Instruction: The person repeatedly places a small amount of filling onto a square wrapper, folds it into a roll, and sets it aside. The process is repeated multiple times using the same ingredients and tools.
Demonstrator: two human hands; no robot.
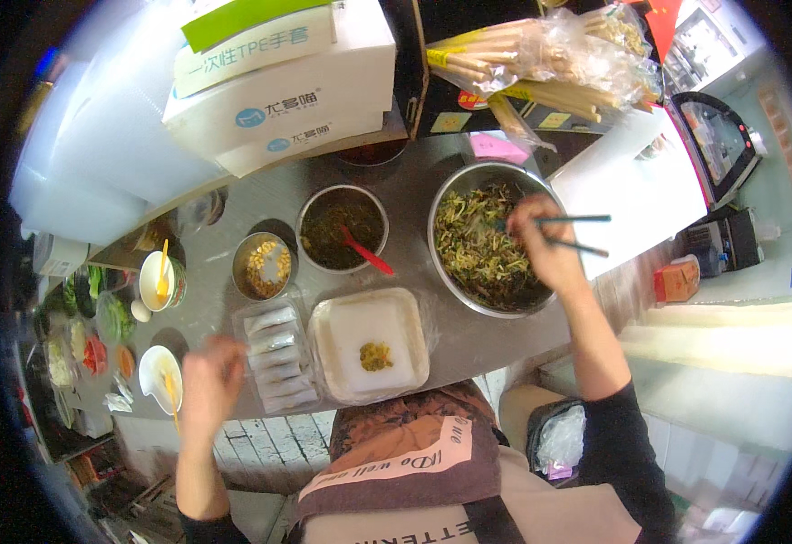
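Note:
My right hand (pixel 539 231) grips a pair of dark chopsticks (pixel 576 219) over a large steel bowl (pixel 435 272) of shredded vegetable mix (pixel 477 251). The chopsticks' lower ends are hidden in or behind the hand. My left hand (pixel 212 374) hovers, blurred, just left of a clear plastic tray (pixel 258 391) holding several white rolls (pixel 284 357); its finger position is unclear. Between the hands sits a white square tray (pixel 324 340) with a small heap of yellowish filling (pixel 375 355) on a flat white surface inside.
A steel bowl of dark sauce (pixel 331 224) holds a red spoon (pixel 369 253). Left of it stands a small bowl of peanuts (pixel 263 268). White cups with yellow spoons, a white cup (pixel 155 272) and another cup (pixel 151 367), line the left. Cartons (pixel 287 88) and bagged wooden sticks (pixel 505 54) lie beyond.

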